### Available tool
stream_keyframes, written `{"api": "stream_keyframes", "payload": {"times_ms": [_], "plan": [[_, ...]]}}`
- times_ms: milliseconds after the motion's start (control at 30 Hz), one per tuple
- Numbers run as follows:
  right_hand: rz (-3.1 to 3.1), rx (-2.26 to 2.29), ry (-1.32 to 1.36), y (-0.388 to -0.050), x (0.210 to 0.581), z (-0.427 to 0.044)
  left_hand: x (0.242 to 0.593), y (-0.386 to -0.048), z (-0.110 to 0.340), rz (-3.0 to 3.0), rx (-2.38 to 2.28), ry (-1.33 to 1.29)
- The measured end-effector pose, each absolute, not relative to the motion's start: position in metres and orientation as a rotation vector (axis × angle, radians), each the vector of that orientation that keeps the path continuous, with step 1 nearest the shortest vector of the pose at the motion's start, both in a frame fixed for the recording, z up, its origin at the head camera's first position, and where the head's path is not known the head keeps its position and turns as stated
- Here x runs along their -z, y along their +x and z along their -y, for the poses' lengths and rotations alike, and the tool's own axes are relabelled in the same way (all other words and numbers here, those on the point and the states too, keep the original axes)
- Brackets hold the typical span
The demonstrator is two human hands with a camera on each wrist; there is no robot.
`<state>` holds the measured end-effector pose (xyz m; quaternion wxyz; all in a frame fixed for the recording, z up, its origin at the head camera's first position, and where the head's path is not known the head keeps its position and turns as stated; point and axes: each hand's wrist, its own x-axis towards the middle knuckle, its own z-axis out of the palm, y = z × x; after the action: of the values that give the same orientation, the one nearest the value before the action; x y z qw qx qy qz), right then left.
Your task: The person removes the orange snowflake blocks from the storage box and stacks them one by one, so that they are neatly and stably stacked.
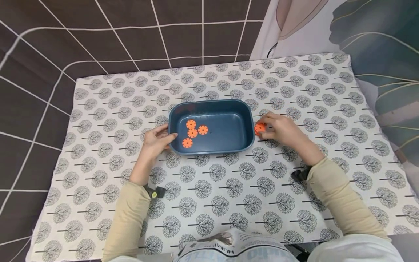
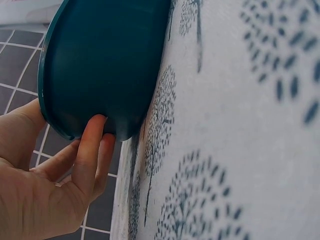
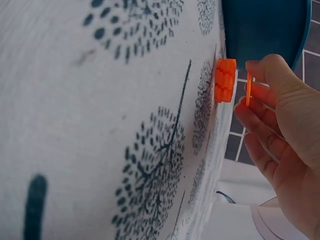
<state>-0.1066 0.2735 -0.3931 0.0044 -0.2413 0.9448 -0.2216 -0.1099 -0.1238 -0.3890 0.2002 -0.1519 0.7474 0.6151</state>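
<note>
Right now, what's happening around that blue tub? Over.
Left hand gripping tub. Right hand pinching one orange disc above an orange stack. Four discs inside tub; nothing seen covering it.

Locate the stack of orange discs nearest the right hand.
In the right wrist view, the stack stands on the tree-print cloth, beside the right end of the blue bin; the right hand pinches a single disc just above it.
</note>
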Motion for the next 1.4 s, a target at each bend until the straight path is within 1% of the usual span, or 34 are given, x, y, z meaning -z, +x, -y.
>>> {"api": "stream_keyframes", "payload": {"times_ms": [600,1033,1400], "plan": [[-3.053,0.652,-0.86,-0.107,0.3991,-0.2707,0.3889,-0.11,0.1242,-2.092,-1.742,-0.413],[-3.039,0.672,-0.852,-0.1052,0.4,-0.2701,0.3885,-0.1089,0.1253,-2.111,-1.729,-0.406],[-2.983,0.656,-0.752,-0.1053,0.4019,-0.2724,0.3891,-0.1097,0.1245,-2.103,-1.734,-0.404]]}}
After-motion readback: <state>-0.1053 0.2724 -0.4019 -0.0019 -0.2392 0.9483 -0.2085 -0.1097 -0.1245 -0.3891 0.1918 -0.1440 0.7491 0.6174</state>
